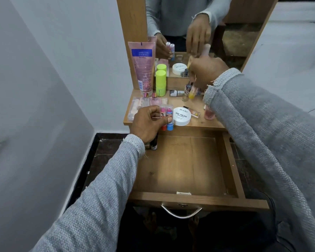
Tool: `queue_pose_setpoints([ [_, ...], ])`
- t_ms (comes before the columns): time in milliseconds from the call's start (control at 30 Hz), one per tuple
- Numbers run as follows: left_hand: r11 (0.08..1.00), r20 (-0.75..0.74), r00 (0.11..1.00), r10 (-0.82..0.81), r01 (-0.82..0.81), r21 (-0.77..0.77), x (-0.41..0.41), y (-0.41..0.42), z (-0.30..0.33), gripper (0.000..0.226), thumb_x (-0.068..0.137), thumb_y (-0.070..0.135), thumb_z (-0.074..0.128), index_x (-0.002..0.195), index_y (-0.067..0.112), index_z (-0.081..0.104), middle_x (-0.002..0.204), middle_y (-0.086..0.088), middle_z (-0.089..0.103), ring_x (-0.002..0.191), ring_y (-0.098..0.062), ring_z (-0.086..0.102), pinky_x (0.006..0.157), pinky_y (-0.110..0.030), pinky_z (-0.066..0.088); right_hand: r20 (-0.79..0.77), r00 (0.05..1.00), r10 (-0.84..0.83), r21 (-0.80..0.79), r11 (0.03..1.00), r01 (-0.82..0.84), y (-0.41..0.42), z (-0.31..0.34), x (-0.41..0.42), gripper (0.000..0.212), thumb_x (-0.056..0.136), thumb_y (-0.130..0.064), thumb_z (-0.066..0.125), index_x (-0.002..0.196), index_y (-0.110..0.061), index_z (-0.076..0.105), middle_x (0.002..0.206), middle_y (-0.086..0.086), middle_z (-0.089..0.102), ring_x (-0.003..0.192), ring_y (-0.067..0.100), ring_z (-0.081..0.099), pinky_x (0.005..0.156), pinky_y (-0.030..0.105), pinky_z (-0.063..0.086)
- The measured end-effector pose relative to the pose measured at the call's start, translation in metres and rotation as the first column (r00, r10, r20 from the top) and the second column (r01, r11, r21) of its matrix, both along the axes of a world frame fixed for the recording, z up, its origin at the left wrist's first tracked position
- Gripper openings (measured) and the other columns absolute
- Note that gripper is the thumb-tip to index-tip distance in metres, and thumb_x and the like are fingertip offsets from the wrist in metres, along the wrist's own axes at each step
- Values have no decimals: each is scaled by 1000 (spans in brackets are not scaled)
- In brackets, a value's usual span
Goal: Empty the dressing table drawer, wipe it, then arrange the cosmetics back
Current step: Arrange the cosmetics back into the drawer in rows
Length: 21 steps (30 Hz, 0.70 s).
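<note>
The wooden dressing table (pixel 193 106) stands against a white wall, its mirror (pixel 225 33) rising behind the top. Below the top, the drawer (pixel 187 196) is pulled out toward the person; its wooden floor is almost bare, with only a dark small bottle (pixel 154 142) showing at the back left corner, just under the left wrist.

Both grey knit sleeves reach over the open drawer to the tabletop, where the cosmetics lie. At the back left a tall pink Vaseline tube (pixel 144 68) stands on its cap, with a lime-green stick container (pixel 160 82) just beside it. A flat clear pack (pixel 144 106) lies at the left edge. A round white tub (pixel 182 116) labelled "Zudio Nail Polish" sits near the front edge, and a pink bottle (pixel 209 113) stands partly hidden under the right sleeve.

The left hand (pixel 149 122) is curled round two small lip balm sticks (pixel 166 117), gripping them upright just beside the white tub. The right hand (pixel 205 73) pinches a slim pink-and-yellow bottle (pixel 192 91) above a cluster of small nail polish bottles (pixel 180 92).
</note>
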<state>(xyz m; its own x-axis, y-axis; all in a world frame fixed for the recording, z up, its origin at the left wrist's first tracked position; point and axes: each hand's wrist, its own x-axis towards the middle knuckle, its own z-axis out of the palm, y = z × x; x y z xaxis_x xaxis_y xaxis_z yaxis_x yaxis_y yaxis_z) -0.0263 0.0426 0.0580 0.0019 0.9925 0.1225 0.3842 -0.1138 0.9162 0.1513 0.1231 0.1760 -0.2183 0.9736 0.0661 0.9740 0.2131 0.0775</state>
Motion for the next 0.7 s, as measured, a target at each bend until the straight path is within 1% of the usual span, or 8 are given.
queue_pose_setpoints([
  [100,1000,-22,1000,-20,20,7,4,-6,-3,13,76,21,79,84,14,71,79,-7,70,77,-25,65,78,-43,56,-214,973,85,44,996,-77,-18,8,4,17,83,0,66,95,-11,67,102,6,60,90,20,53,80,35,48],
  [200,998,-19,998,-62,62,1,6,-15,-10,14,75,22,79,73,20,65,73,-8,66,68,-17,58,76,-40,54,-308,929,203,87,979,-185,-46,0,6,17,83,1,65,92,-13,67,94,0,61,89,16,55,80,31,48],
  [267,994,3,995,-99,99,-41,6,-26,-20,12,75,20,79,78,22,68,77,-7,68,70,-18,59,75,-37,55,-347,908,236,41,971,-237,-70,-18,7,19,82,0,64,93,-15,67,93,-3,62,88,15,57,79,32,50],
  [367,988,13,991,-130,130,-84,8,-40,-35,21,76,6,77,97,6,71,89,-13,71,76,-24,65,74,-30,58,-369,897,245,-35,960,-276,-95,-55,11,21,79,-2,67,94,-17,65,94,-3,62,85,13,56,76,31,51],
  [433,980,12,989,-145,145,-138,11,-51,-46,19,77,0,75,95,2,69,87,-15,70,76,-18,63,69,-21,56,-401,891,213,-102,956,-274,-109,-82,12,19,79,-2,66,91,-16,66,89,-3,62,82,12,55,71,28,48],
  [500,967,-36,986,-166,155,-200,13,-58,-56,15,77,-2,74,89,4,68,83,-10,69,75,-15,62,66,-15,53,-460,877,140,-189,949,-251,-115,-108,15,17,79,-1,67,89,-15,66,83,-3,64,77,13,58,69,29,49],
  [633,952,-178,964,-196,144,-269,14,-55,-78,15,77,1,74,91,6,70,91,-7,72,86,-20,67,82,-35,56,-634,770,-71,-323,929,-180,-117,-149,22,19,77,2,71,88,-14,67,76,-1,65,68,9,60,68,25,51],
  [700,953,-253,946,-202,130,-275,14,-51,-84,19,76,5,75,94,11,70,95,-3,72,90,-18,67,87,-35,54,-688,705,-171,-383,911,-153,-116,-165,26,22,76,4,73,86,-14,66,80,3,67,72,12,62,71,27,53],
])
